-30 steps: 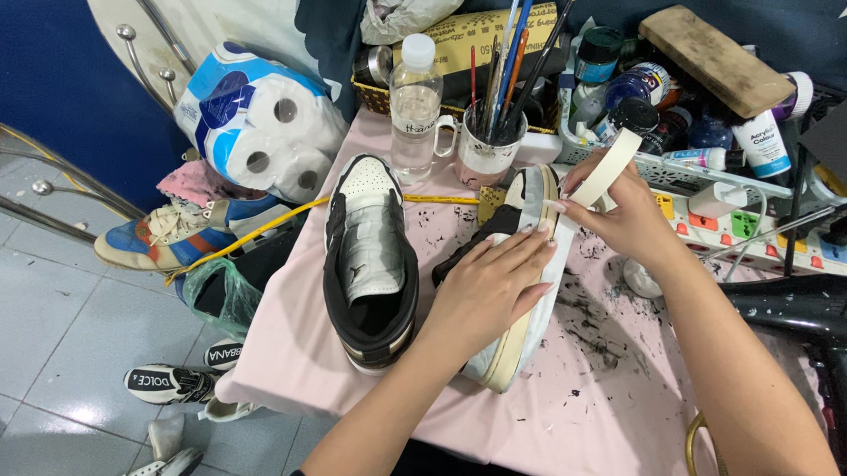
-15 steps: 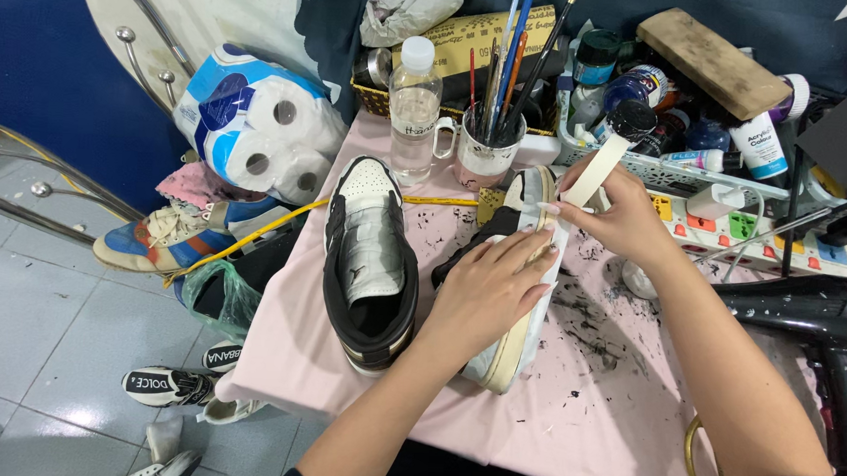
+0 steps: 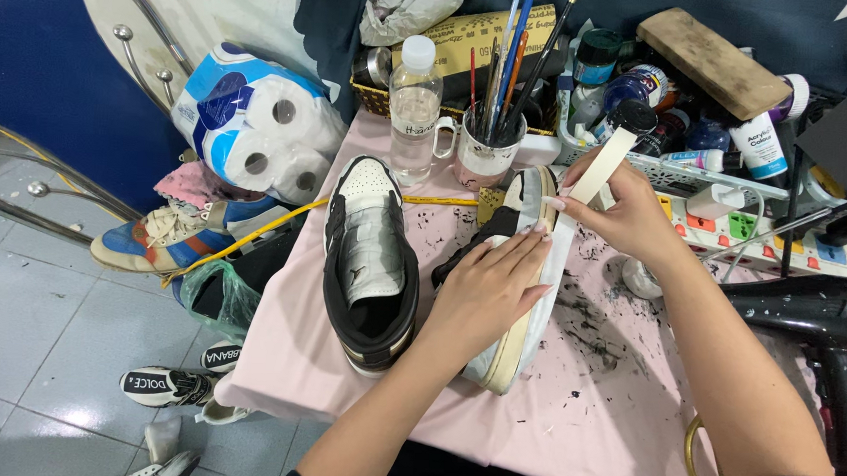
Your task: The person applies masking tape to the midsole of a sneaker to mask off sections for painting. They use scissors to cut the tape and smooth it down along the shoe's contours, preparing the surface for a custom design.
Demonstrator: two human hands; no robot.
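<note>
Head view: left hand (image 3: pixel 486 293) is pressing flat on the tilted sneaker (image 3: pixel 519 342) mid-table; right hand (image 3: pixel 624 213) is pinching a masking tape roll (image 3: pixel 602 167).

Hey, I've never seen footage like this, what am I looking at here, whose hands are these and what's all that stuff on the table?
There is no machine: a camera worn on a person's head looks down at their own two bare hands. The left hand presses flat on a sneaker lying on its side, with its pale sole edge turned up. The right hand holds a roll of cream masking tape at the shoe's toe end. A second black and white sneaker stands beside it on the pink, paint-flecked table. Behind are a water bottle, a mug of brushes and paint jars. A black hair dryer lies at right.
</note>
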